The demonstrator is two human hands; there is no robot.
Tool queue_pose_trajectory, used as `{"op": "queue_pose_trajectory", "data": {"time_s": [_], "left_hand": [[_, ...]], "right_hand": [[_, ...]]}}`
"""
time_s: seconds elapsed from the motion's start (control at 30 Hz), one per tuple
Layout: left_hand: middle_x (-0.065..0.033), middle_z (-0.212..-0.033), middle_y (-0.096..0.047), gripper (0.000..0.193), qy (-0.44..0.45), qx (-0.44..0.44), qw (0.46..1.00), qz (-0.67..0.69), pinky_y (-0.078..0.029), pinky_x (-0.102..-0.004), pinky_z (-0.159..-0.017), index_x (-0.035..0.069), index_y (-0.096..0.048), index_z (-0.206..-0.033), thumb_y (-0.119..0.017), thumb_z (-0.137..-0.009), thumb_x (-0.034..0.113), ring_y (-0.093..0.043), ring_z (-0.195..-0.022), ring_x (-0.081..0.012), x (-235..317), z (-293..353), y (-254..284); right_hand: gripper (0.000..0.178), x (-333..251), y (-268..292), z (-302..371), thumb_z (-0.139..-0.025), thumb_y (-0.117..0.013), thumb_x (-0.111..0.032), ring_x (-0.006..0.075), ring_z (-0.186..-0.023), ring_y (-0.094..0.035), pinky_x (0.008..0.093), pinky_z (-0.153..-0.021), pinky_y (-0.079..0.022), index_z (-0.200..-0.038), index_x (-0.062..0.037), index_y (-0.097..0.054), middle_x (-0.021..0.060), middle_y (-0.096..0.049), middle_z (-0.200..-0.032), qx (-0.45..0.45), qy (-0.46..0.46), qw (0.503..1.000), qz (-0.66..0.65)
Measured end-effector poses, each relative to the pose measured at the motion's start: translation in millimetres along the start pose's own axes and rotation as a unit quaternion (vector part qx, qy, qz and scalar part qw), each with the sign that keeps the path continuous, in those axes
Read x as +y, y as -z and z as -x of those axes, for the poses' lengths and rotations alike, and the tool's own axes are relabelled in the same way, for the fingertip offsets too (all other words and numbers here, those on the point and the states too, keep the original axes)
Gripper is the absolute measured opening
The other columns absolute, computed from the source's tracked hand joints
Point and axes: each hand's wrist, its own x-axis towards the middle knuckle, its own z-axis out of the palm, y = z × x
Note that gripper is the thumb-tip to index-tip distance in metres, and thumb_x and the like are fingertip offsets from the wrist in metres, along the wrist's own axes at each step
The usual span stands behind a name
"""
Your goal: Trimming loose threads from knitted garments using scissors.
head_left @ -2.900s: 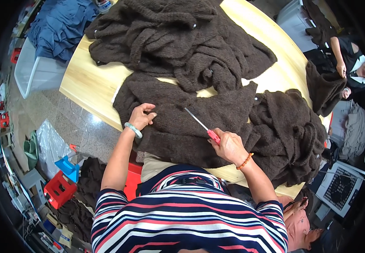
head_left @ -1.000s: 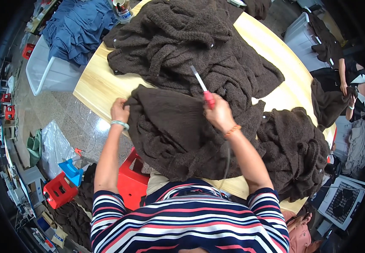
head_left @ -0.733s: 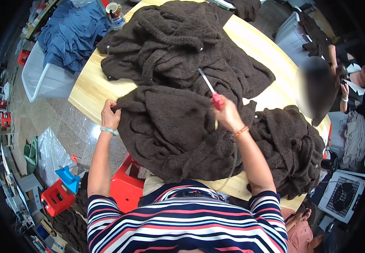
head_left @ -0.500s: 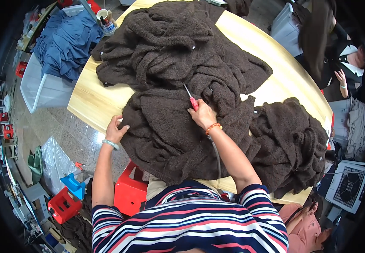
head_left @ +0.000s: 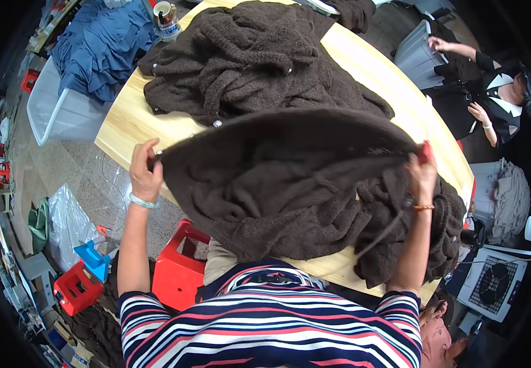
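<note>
A dark brown fuzzy knit garment (head_left: 235,178) is stretched wide between my two hands over the light wooden table (head_left: 124,129). Its edge is lifted into a curved, blurred fold. My left hand (head_left: 145,175) closes on the garment's left corner. At the other end, my right hand (head_left: 423,178) grips the edge, with a red-handled tool (head_left: 426,151) also in its fingers. A thin grey hose (head_left: 385,232) trails below that hand; the tool's tip cannot be made out. Beyond the raised edge lies a heap of similar brown garments (head_left: 235,61) with small shiny studs.
More brown garments (head_left: 449,211) are bunched by my right forearm. A bin of blue fabric (head_left: 51,116) stands left of the table, and a cup (head_left: 163,10) sits at its far-left edge. A red stool (head_left: 176,270) is near my left. A co-worker (head_left: 492,101) stands at right.
My right hand has swung outward to the right with the tool and taken the garment's edge. My left hand has moved left and up, now holding a corner. The garment is lifted and spread.
</note>
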Motion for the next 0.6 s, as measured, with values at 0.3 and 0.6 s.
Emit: {"op": "queue_pose_trajectory", "data": {"time_s": [0.3,0.6], "left_hand": [[-0.0144,-0.107,-0.054,0.042,-0.099,-0.238,0.965,-0.045,-0.045,-0.0430,-0.084,0.007,-0.059,-0.111,-0.063,-0.069,-0.001,-0.054,-0.100,-0.0346,13.2,106.0,-81.8],[-0.0100,-0.149,-0.038,0.059,-0.088,-0.311,0.946,-0.017,-0.013,-0.0610,-0.113,0.016,-0.049,-0.138,-0.066,-0.085,0.035,-0.026,-0.140,-0.0393,103.7,155.5,-152.2]], "right_hand": [[0.023,104.2,41.7,87.1,-0.080,-0.059,0.000,0.0359,-0.086,-0.063,0.0405,-0.079,-0.049,-0.102,-0.0051,-0.057,0.0175,-0.063,-0.090,-0.081,-0.031,0.971,0.224],[0.033,-1.1,-7.4,151.5,-0.085,-0.069,-0.011,0.0233,-0.090,-0.068,0.0324,-0.081,-0.050,-0.117,-0.0047,-0.062,0.0163,-0.068,-0.096,-0.305,0.058,0.938,0.153]]}}
